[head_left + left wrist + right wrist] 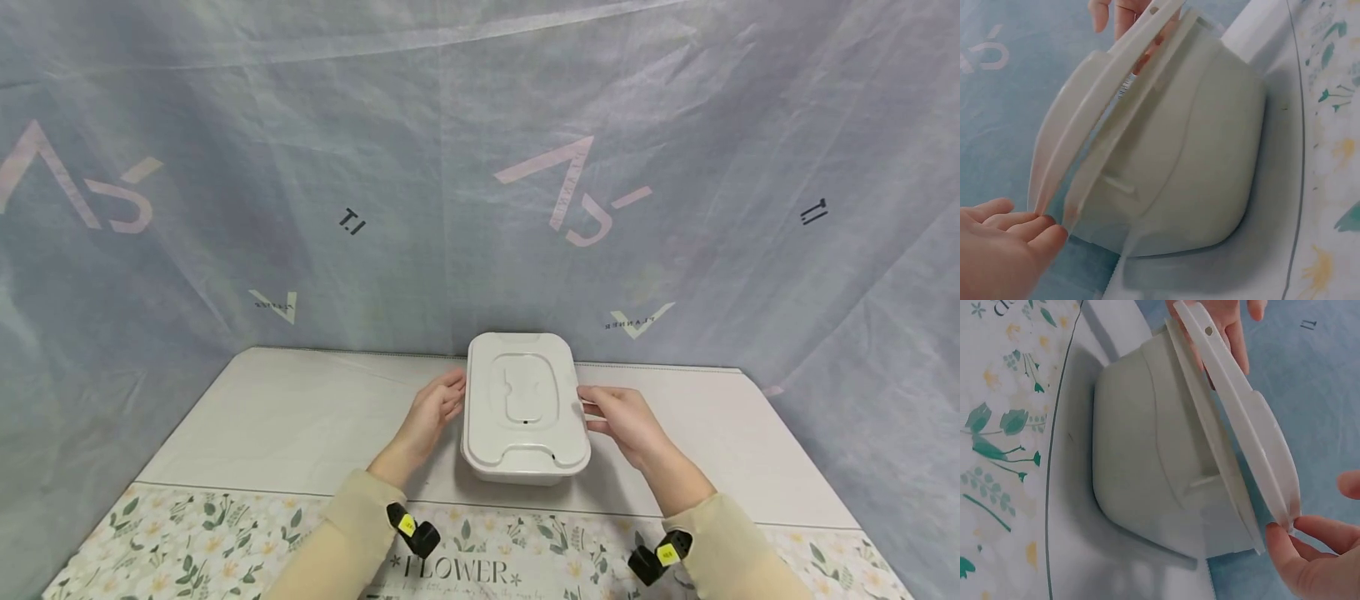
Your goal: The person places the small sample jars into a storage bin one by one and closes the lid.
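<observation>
A white plastic lid [532, 392] lies tilted over a pale deep plastic box [1172, 150], with a gap between their rims in both wrist views. My left hand [429, 410] is at the lid's left edge. Its fingers reach out fairly straight, and the fingertips [1050, 228] meet the rim at the gap. On the opposite side, my right hand [621, 418] pinches the lid's edge. Its fingertips [1280, 540] bend around the rim. The inside of the box is hidden beneath the lid.
The box stands on a pale tabletop mat [330, 417]. Nearer me lies a floral-printed strip [217, 542]. Blue-grey fabric [420, 167] hangs close behind and at both sides. Black bands with yellow tags are on both wrists.
</observation>
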Demonstrator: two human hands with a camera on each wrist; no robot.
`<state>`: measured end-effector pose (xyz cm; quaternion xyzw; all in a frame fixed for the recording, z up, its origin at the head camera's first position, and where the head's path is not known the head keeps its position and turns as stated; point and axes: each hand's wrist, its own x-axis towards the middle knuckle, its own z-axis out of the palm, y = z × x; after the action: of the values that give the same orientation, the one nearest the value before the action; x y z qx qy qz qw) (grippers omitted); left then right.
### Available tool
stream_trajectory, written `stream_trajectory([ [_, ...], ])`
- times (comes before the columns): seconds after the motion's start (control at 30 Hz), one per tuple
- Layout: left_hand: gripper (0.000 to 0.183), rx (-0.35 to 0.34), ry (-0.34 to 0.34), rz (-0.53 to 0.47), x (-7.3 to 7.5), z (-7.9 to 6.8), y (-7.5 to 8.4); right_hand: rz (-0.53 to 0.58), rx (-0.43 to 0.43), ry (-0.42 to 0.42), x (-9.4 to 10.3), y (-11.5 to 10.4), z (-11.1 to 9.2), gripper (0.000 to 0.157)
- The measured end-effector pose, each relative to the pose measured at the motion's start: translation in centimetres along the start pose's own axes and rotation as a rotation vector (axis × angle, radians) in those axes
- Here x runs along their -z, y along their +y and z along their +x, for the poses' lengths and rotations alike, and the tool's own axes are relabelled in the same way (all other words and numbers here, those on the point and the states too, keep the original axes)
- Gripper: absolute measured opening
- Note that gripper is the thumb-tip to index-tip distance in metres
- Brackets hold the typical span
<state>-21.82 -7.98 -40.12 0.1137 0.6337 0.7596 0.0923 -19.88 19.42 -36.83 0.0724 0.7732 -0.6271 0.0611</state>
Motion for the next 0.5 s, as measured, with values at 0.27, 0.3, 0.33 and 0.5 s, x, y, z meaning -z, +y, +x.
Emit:
stream_trajectory([
  [0.27,0.062,0.005,0.038,0.109,-0.4,0.2,-0.7,-0.029,0.000,-0.047,-0.1,0.7,0.0,0.054],
  [0.3,0.062,0.004,0.038,0.124,-0.4,0.3,-0.7,-0.031,0.001,-0.052,-0.1,0.7,0.0,0.055],
  [0.33,0.062,0.005,0.039,0.133,-0.4,0.3,-0.8,-0.033,0.002,-0.054,-0.1,0.8,0.0,0.055],
  [0.5,0.062,0.019,0.043,0.155,-0.3,0.4,-1.1,-0.046,-0.002,-0.052,-0.3,1.0,0.1,0.054],
])
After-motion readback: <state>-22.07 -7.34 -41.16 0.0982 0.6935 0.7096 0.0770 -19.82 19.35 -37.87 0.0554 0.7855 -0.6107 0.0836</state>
